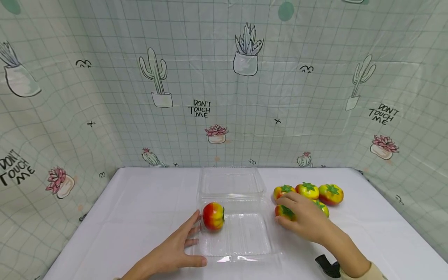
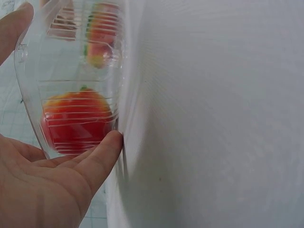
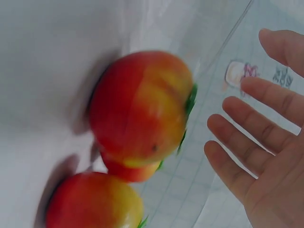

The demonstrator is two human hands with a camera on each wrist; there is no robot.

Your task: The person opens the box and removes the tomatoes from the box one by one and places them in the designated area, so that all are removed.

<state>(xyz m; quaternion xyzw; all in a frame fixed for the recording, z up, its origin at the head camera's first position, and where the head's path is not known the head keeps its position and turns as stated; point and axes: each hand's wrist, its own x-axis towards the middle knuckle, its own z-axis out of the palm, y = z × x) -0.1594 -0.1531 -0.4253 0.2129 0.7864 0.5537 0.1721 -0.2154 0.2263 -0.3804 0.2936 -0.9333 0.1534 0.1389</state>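
Note:
A clear plastic clamshell box (image 1: 246, 235) lies on the table with its lid (image 1: 229, 183) folded back. Inside, at its left, a red-and-yellow tomato-like fruit (image 1: 211, 216) with a green leafy cap lies on its side. My left hand (image 1: 175, 249) rests against the box's left wall, fingers extended along it and thumb by the near corner. In the left wrist view the fruit shows red through the ribbed wall. Spread over a group of similar fruits at the right, my right hand (image 1: 308, 219) has its fingertips above a near fruit (image 1: 284, 212), partly hiding another (image 1: 322, 208).
Behind the right hand stand more such fruits, including one at the far right (image 1: 331, 194). A black curved piece (image 1: 328, 266) is beside the right wrist. A curtain (image 1: 224, 85) printed with cacti rises behind the white table (image 1: 150, 206).

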